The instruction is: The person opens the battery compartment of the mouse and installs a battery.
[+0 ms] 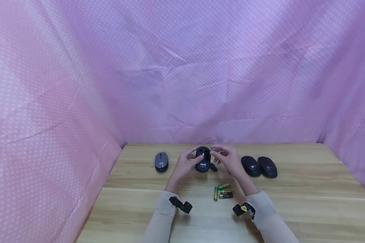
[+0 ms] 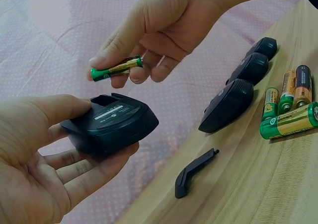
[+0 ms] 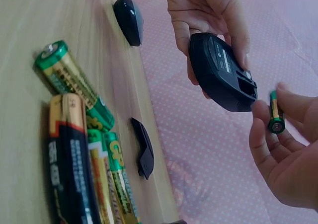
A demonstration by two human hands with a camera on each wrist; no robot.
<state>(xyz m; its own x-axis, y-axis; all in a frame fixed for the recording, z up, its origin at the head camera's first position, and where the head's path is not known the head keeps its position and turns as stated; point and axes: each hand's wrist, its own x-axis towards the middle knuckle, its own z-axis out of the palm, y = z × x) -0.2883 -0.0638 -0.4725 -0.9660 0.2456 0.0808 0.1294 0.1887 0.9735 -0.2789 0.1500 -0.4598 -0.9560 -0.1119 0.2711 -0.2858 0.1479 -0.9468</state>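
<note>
My left hand (image 1: 184, 164) holds a black computer mouse (image 2: 112, 124) upside down, thumb on its underside and fingers beneath. The battery slot in the mouse (image 3: 223, 67) lies uncovered, and its label faces up. Between thumb and fingertips, my right hand (image 1: 228, 158) pinches a green and gold battery (image 2: 117, 68). The battery (image 3: 276, 113) is just beside the open end of the mouse, apart from it. A black battery cover (image 2: 195, 172) lies loose on the table below the hands; the head view shows the cover (image 1: 213, 167) partly behind the mouse.
Several batteries (image 1: 216, 194) lie grouped on the wooden table (image 1: 124, 202), nearer the body; one is black and gold (image 3: 69, 159). A grey mouse (image 1: 161, 161) sits to the left. Dark mice (image 1: 267, 167) stand to the right. Pink dotted cloth (image 1: 182, 84) hangs behind.
</note>
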